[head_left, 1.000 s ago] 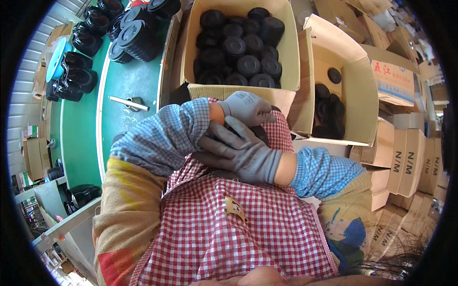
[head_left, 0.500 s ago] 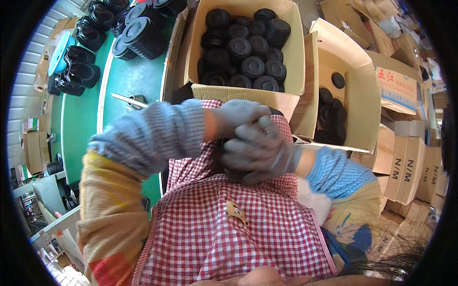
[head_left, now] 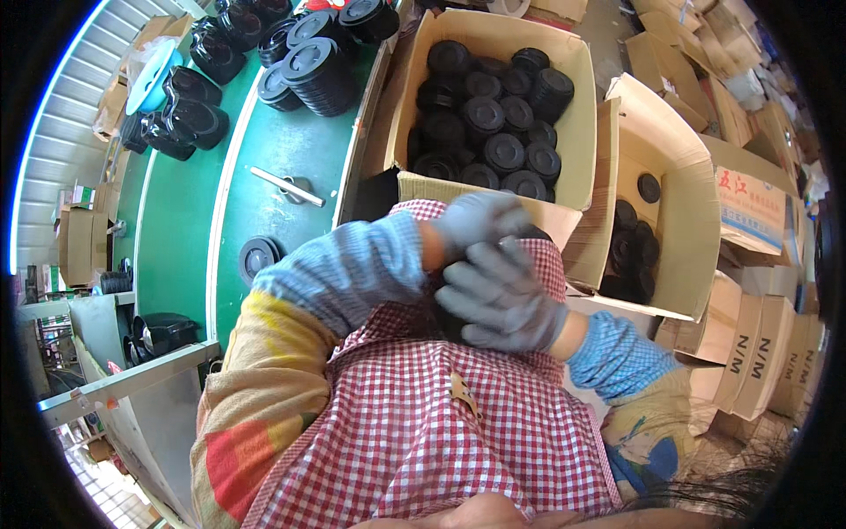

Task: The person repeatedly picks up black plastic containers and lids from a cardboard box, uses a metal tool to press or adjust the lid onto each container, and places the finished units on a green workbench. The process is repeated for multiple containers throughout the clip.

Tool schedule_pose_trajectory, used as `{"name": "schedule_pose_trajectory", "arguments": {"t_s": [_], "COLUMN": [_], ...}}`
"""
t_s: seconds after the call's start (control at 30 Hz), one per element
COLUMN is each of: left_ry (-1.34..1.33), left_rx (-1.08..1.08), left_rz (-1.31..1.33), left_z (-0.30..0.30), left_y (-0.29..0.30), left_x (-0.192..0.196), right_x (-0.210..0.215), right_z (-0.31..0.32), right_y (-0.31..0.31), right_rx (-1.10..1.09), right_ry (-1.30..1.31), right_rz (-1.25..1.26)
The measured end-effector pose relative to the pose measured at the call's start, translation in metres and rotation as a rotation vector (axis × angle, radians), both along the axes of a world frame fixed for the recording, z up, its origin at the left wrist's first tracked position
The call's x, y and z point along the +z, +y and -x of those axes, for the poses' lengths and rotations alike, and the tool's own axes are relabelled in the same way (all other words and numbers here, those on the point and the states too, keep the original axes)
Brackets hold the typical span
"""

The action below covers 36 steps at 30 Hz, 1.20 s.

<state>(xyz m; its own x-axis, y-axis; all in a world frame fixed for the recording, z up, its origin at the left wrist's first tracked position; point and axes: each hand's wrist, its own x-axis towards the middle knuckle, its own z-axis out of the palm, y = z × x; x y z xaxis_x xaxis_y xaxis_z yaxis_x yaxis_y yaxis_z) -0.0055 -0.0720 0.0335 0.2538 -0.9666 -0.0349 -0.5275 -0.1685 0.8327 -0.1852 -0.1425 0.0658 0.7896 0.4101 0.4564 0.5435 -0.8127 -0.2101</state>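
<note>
Above a green table (head_left: 291,159), gloved left hand (head_left: 480,220) and right hand (head_left: 502,295) clasp a dark, mostly hidden object (head_left: 449,322).

Counter (head_left: 189,229), green-topped, pale-edged, running up the left side of the view.
Bearing at far end: stacks of black round lids (head_left: 319,62), standing upright, crowding together.
Bearing at left edge: black moulded housings (head_left: 181,110), lying clustered beside the lids.
Carrying at mid-length: slim metal rod (head_left: 286,186), lying slantwise, touching a small dark disc.
Holding nearer: flat black ribbed lid (head_left: 258,257), lying alone, well apart from the stacks.
Abutting on right: open cardboard box (head_left: 577,132), sitting against the counter edge.
</note>
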Motion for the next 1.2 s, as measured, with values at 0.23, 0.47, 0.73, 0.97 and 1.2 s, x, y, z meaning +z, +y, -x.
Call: {"name": "schedule_pose_trajectory", "arguments": {"t_s": [0.23, 0.47, 0.73, 0.97, 1.2], "left_ry": [-0.211, -0.394, -0.307, -0.800, -0.900], "left_rx": [-0.239, -0.342, -0.383, 0.525, 0.317], "left_rz": [0.325, 0.355, 0.375, -0.350, -0.737], "left_z": [-0.018, 0.032, 0.027, -0.184, -0.234], "left_y": [0.125, 0.130, 0.126, 0.230, 0.258], "left_x": [0.045, 0.008, 0.008, -0.053, -0.029], "right_x": [-0.012, -0.032, -0.027, -0.034, -0.012], "right_z": [0.077, 0.068, 0.069, 0.108, 0.077], "right_y": [-0.008, 0.031, 0.031, -0.020, -0.021], "right_rx": [-0.354, -0.446, -0.428, -0.791, -0.712], "right_ry": [0.126, 0.061, 0.072, 0.078, 0.086], "right_rz": [-0.201, -0.190, -0.213, -0.583, -0.561]}}
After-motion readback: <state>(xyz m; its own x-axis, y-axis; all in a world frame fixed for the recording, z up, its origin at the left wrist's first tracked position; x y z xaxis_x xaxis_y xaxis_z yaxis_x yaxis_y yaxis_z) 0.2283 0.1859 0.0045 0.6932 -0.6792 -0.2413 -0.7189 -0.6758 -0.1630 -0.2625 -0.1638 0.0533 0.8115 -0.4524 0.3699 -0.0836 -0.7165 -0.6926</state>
